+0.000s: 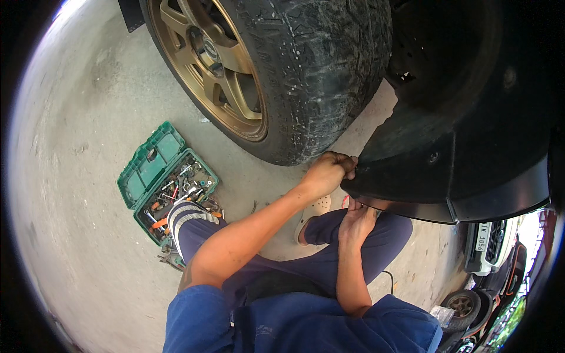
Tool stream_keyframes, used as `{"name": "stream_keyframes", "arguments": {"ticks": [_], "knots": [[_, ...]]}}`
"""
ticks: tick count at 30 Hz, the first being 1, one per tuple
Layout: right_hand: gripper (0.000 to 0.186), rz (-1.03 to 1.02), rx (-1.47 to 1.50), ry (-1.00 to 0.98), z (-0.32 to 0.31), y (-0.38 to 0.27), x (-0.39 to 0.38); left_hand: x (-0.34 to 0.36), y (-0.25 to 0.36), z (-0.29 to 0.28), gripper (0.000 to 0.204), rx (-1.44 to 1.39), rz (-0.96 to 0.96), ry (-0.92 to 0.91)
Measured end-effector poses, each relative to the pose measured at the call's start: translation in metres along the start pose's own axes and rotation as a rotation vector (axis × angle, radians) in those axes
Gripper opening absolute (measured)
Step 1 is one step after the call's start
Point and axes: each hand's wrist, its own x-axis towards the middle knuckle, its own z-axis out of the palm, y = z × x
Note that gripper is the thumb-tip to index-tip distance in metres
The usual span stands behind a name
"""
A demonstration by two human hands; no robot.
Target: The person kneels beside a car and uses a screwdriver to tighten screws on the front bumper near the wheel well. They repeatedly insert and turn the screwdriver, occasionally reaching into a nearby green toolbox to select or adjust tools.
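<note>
My left hand (329,174) is at the rear corner of a black bumper (406,170), beside the wheel opening. Its fingers are bent and pinched together at the panel's edge; whatever lies between them is too small to make out. Just below, my right hand (357,225) reaches up, palm turned upward, to the bumper's lower edge. Its fingers are curled there, with the tips partly hidden by the panel, so what they hold does not show. A large black tyre (318,76) on a bronze wheel rim (206,59) stands ahead of my left hand.
On the concrete floor to my left lies an opened green toolbox (154,166) full of wrenches, sockets and small hardware, beside my knee in striped trousers. A clog (315,213) is on my foot below the tyre. Parked vehicles (491,247) and another wheel (462,306) appear at the right.
</note>
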Motion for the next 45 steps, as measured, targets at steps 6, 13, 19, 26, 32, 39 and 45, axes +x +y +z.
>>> {"name": "stream_keyframes", "arguments": {"ticks": [6,13,19,26,32,39,45], "knots": [[0.045,-0.01,0.009,0.016,0.004,0.003,0.003,0.008,-0.005,-0.002,0.038,0.09,0.054,0.02],[0.042,0.007,0.041,0.041,0.007,0.002,0.0,0.007,0.012,-0.008,0.038,0.294,0.045,-0.065],[0.046,-0.029,0.025,0.005,0.011,0.001,0.0,0.0,0.026,-0.009,0.037,0.372,0.004,-0.081],[0.043,-0.001,-0.019,0.06,0.011,-0.001,-0.001,0.0,0.006,-0.004,0.024,0.535,0.336,0.01],[0.043,-0.007,0.015,0.024,0.012,-0.001,0.001,0.005,-0.009,-0.006,0.017,0.632,0.665,0.062],[0.042,-0.024,-0.011,-0.011,0.01,-0.001,0.001,0.0,-0.005,-0.004,0.032,0.353,0.402,0.087],[0.048,-0.003,-0.027,0.014,0.003,0.004,0.006,0.001,0.004,-0.001,0.044,0.162,0.098,0.072]]}}
